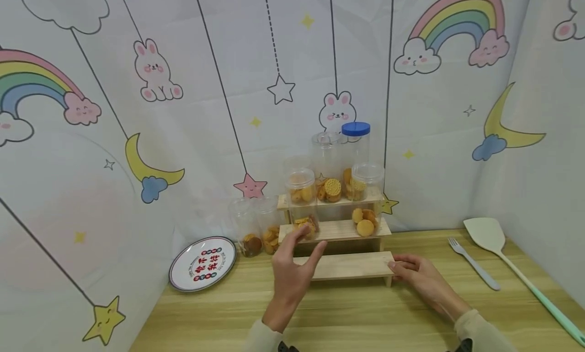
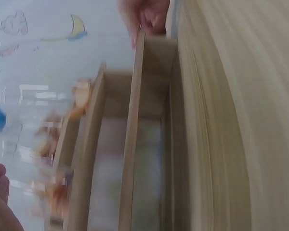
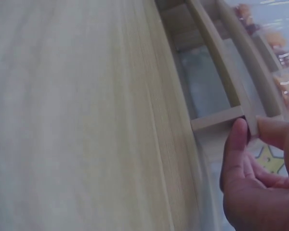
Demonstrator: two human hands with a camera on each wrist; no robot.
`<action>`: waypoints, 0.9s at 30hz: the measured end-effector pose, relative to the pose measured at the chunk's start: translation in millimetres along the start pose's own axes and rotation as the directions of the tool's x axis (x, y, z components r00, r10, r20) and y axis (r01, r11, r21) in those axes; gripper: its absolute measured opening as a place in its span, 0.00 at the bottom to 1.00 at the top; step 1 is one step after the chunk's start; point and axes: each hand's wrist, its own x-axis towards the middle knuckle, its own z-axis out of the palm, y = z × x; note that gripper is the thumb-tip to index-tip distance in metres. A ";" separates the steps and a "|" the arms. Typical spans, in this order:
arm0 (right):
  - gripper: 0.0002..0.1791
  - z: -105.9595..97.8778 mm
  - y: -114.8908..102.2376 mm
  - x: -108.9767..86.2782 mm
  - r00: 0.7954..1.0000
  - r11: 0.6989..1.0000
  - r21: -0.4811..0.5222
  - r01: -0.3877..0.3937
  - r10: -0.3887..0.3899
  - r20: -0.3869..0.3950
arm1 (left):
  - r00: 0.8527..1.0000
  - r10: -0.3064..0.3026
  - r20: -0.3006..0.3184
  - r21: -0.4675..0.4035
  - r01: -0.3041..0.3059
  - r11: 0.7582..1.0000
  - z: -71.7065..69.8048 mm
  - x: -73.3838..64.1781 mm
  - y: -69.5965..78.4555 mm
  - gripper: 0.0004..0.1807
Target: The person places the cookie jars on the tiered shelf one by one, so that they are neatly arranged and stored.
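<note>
A three-tier wooden shelf (image 1: 343,264) stands against the back cloth. My right hand (image 1: 422,281) pinches the right end of its lowest board between thumb and fingers; the right wrist view shows the thumb (image 3: 237,137) at the board's underside. My left hand (image 1: 292,268) is raised before the shelf's left side, thumb and fingers spread apart with nothing between them. Its fingertips overlap the base of a clear jar of cookies (image 1: 301,189) on the middle tier. Another cookie jar (image 1: 367,204) occupies that tier's right end. The lowest board bears no jar.
On the top tier are an open cookie jar (image 1: 326,161) and a blue-lidded jar (image 1: 355,146). Two more jars (image 1: 245,225) stand left of the shelf. A printed plate (image 1: 187,265) lies at the left; a fork (image 1: 475,263) and a spatula (image 1: 486,235) lie at the right.
</note>
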 end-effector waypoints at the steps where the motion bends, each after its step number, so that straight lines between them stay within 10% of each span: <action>1: 0.38 0.1 -0.1 -0.3 1.000 1.000 0.005 -0.002 0.002 -0.001 | 1.000 0.007 -0.024 0.007 -0.007 1.000 -9.2 0.1 -6.2 0.25; 11: 0.39 -0.8 0.1 -1.2 1.000 1.000 -0.012 -0.010 0.010 0.004 | 0.960 -0.201 -0.193 0.119 0.227 0.967 -93.8 -5.0 -88.1 0.21; 15: 0.39 -0.8 1.1 -0.2 1.000 1.000 -0.015 0.000 0.000 0.015 | 0.907 -0.378 -0.187 0.162 0.408 0.899 -103.8 -10.6 -108.6 0.28; 22: 0.38 0.8 1.7 0.0 1.000 1.000 -0.008 0.016 -0.016 0.009 | 0.757 -0.642 -0.121 0.122 0.654 0.747 -90.9 -12.0 -124.6 0.41; 27: 0.39 -1.4 3.2 -0.2 1.000 1.000 0.000 0.023 -0.023 0.002 | 0.719 -0.680 -0.144 0.102 0.694 0.712 -73.9 -9.9 -132.9 0.42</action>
